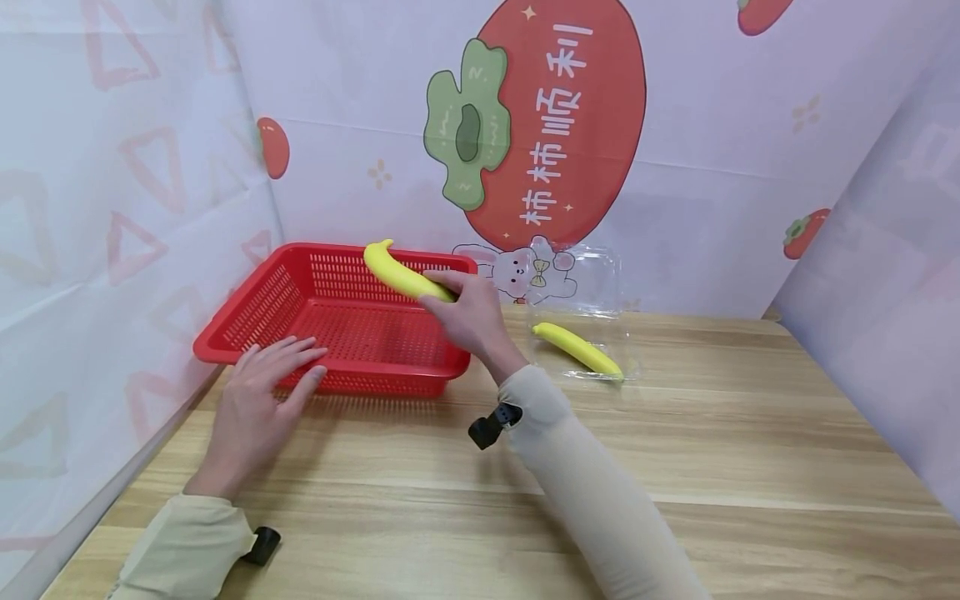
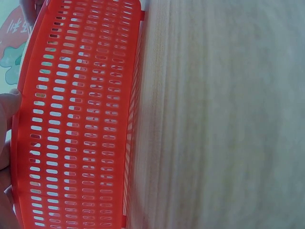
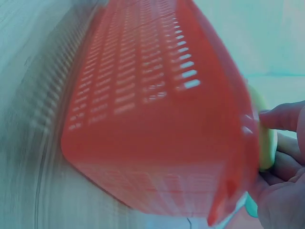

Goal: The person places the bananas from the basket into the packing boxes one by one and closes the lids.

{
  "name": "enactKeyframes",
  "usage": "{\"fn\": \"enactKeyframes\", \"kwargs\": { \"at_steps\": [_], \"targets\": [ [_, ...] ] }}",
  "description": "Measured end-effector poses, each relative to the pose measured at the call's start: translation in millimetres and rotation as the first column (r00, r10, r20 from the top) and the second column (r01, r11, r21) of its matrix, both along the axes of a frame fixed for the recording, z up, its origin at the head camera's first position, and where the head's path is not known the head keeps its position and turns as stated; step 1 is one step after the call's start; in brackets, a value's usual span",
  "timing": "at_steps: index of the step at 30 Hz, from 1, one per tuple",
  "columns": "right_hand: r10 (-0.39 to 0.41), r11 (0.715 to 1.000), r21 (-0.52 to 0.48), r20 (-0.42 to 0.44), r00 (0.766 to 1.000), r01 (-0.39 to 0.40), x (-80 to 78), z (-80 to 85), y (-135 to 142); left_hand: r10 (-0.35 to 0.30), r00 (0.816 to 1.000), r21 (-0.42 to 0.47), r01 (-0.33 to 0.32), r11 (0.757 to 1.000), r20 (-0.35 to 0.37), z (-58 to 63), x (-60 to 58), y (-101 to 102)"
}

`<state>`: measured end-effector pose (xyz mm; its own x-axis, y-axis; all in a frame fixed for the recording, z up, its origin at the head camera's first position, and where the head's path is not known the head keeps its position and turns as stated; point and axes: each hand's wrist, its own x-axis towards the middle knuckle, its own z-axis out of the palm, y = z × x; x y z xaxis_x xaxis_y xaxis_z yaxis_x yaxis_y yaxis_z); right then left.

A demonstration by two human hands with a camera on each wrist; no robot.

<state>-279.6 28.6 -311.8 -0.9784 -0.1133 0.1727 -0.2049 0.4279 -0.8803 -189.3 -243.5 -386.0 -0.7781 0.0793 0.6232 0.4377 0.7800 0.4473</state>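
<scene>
A yellow banana [image 1: 405,277] is held by one end in my right hand [image 1: 468,312], thumb on the near side and fingers on the far side. It slants over the right part of a red plastic basket [image 1: 330,367], above the rim. In the right wrist view the basket wall [image 3: 152,129] hides much of the banana [image 3: 268,143]. My left hand [image 1: 258,400] rests with extended fingers over the basket's near left rim. The left wrist view shows its thumb [image 2: 10,102] at the rim of the perforated wall [image 2: 76,114].
A second yellow banana [image 1: 577,350] lies in an open clear plastic clamshell box [image 1: 577,279] to the right of the basket. Both stand on a wood-grain table [image 1: 390,492]. Printed cloth walls [image 1: 705,225] close off the back and sides.
</scene>
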Motion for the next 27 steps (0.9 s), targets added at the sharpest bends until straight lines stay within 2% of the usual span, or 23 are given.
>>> {"fn": "enactKeyframes", "kwargs": {
  "at_steps": [10, 17, 27],
  "targets": [
    [-0.020, 0.998, -0.068, -0.060, 0.998, 0.016, 15.5, -4.7, 28, -0.003, 1.000, 0.000, 0.003, 1.000, -0.008, -0.9, -1.1, 1],
    [-0.038, 0.997, -0.066, -0.105, 0.994, 0.031, 24.7, -8.5, 44, -0.004, 1.000, -0.004, 0.004, 1.000, -0.008, -0.5, -0.8, 1],
    [-0.032, 0.997, -0.076, -0.129, 0.991, 0.022, 25.7, -8.4, 58, 0.004, 1.000, -0.010, -0.004, 1.000, -0.012, -1.3, -0.3, 0]
  ]
}}
